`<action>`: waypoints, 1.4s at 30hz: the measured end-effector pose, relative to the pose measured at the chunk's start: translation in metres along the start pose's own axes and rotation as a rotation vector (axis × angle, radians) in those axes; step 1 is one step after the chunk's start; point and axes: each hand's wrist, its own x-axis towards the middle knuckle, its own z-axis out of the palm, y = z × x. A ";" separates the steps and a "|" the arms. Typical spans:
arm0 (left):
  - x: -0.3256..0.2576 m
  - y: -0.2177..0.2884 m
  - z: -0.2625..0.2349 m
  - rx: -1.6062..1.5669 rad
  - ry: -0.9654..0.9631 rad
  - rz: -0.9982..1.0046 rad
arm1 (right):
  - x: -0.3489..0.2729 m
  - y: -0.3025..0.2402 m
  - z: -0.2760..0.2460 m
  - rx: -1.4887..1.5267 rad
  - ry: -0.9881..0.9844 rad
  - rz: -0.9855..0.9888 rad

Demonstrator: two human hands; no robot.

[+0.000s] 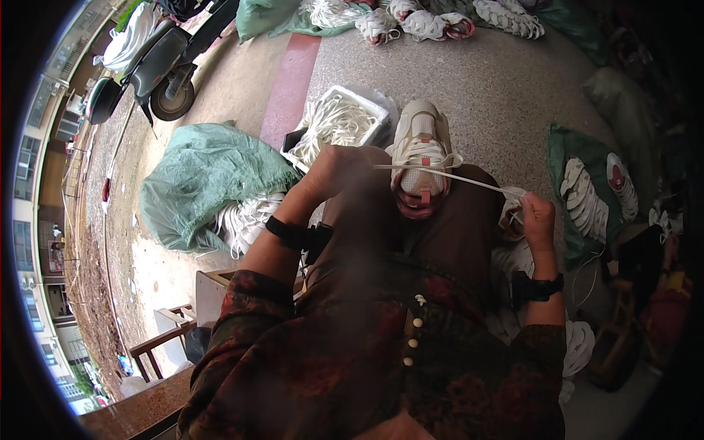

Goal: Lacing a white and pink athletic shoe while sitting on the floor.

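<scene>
A beige and white sneaker (421,121) with pink patches rests between my knees, its toe pointing away from me. A white shoelace (477,180) stretches taut across its upper, with a small loop at the shoe's right side. My left hand (343,170) is closed at the lace's left end, partly smeared in the picture. On the right, my right hand (539,218) is closed in a fist round the other end. Dark bands circle both wrists.
A white foam box of loose laces (334,121) stands just beyond my left hand. Beside it lies a green sack (205,180) spilling white laces. More sneakers (584,198) lie in a green sack at right. Bundled shoes (418,22) line the far side; a scooter (169,73) stands far left.
</scene>
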 end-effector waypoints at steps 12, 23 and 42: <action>-0.038 -0.050 -0.017 -0.157 -0.070 -0.189 | 0.005 0.005 -0.023 -0.027 -0.050 -0.033; -0.015 -0.003 0.032 -1.485 -0.148 -0.459 | 0.035 -0.018 0.044 1.303 0.020 0.867; 0.035 0.054 0.074 -0.892 -0.195 -0.402 | 0.049 -0.061 0.112 0.870 -0.069 0.661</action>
